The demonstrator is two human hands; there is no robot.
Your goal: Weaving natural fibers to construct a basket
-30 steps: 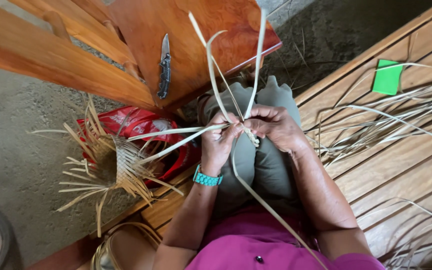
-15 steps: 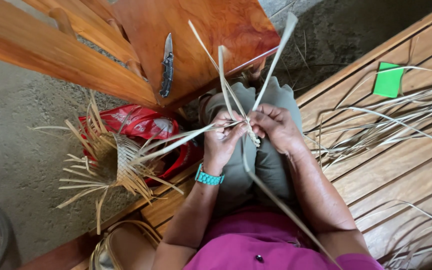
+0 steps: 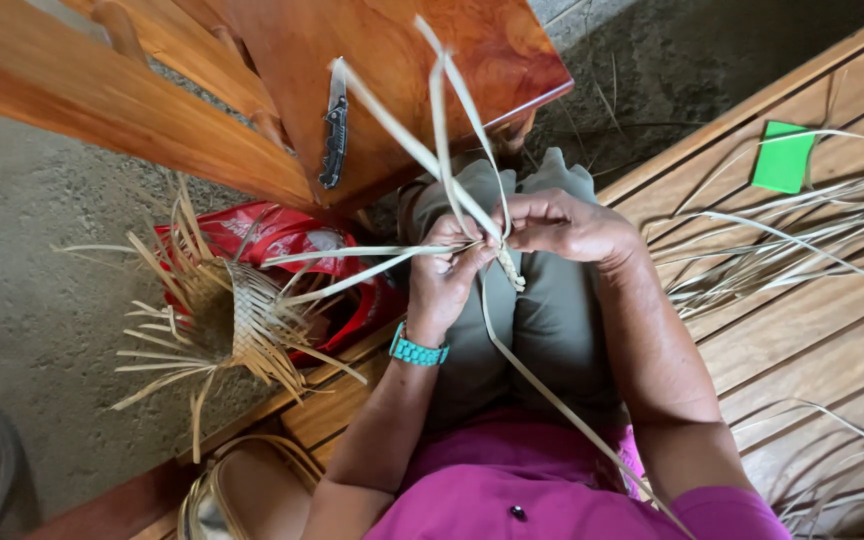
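Both shut tight, left hand and right hand, pinching long pale leaf strips above the knees.

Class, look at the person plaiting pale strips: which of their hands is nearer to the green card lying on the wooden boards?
Right. The right hand pinches the strips on the side towards the green card; the left hand grips them further away, beyond the right.

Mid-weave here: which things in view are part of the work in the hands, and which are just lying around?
In the work:
left hand
right hand
pale leaf strips pinched between both hands

Lying about:
half-woven basket on the red bag
folding knife on the wooden stool
green card
loose strips on the wooden platform
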